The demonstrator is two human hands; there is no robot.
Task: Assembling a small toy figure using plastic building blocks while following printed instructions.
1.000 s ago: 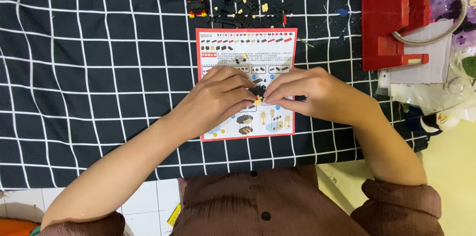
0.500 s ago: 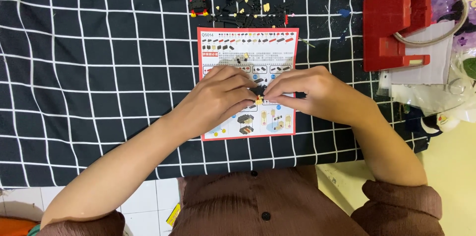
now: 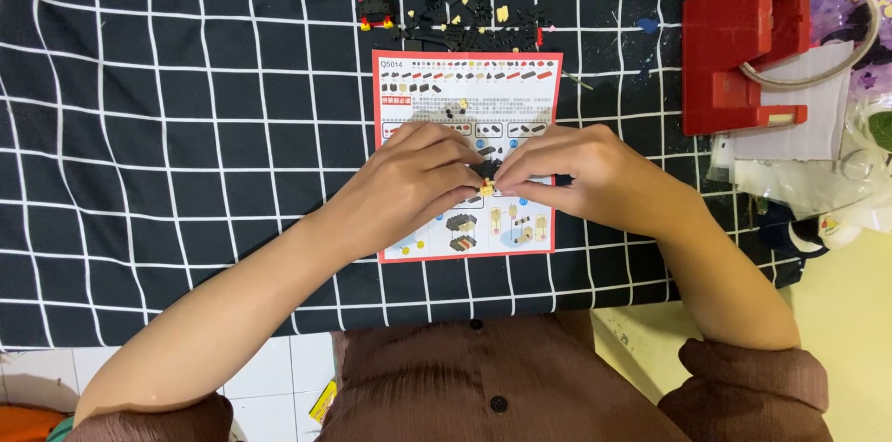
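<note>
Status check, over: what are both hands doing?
Left hand and right hand pinch small yellow-black brick piece together. Over instruction sheet. Nothing blocking.

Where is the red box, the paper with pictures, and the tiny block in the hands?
red box (image 3: 739,47), head view, on its flat red top.
instruction sheet (image 3: 465,79), head view, on its upper part above the hands.
small block piece (image 3: 486,186), head view, on the yellow bit between the fingertips.

Home hobby table, checked cloth (image 3: 186,126), toy-brick instruction sheet (image 3: 465,89), tiled floor (image 3: 279,377)
</note>
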